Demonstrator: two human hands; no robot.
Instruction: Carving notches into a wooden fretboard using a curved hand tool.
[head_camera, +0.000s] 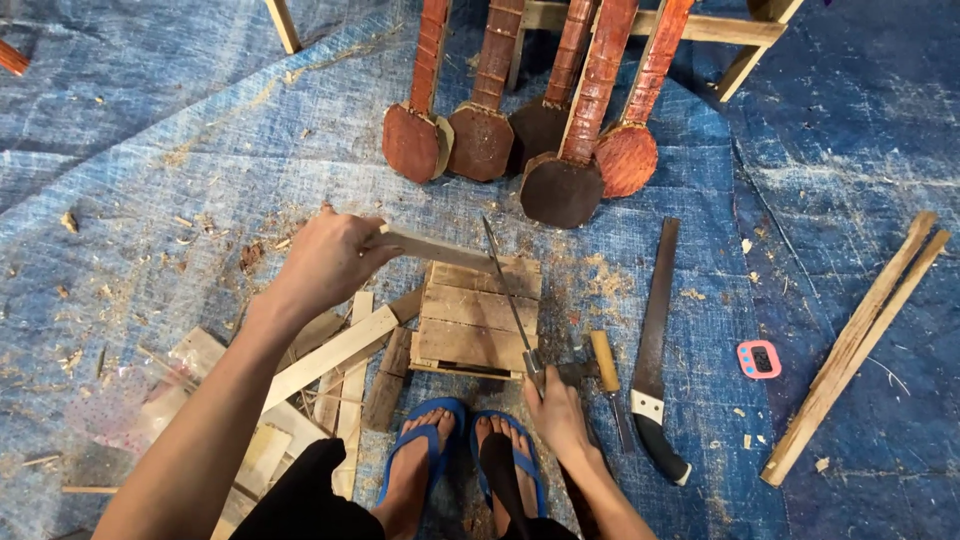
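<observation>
hands: left (325, 262) grips flat wood strip (432, 248) | right (556, 415) grips thin metal blade (508, 297) | slatted block (475, 318)

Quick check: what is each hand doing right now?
Left hand: closed on a wooden strip.
Right hand: closed on a long thin blade by its handle.
</observation>
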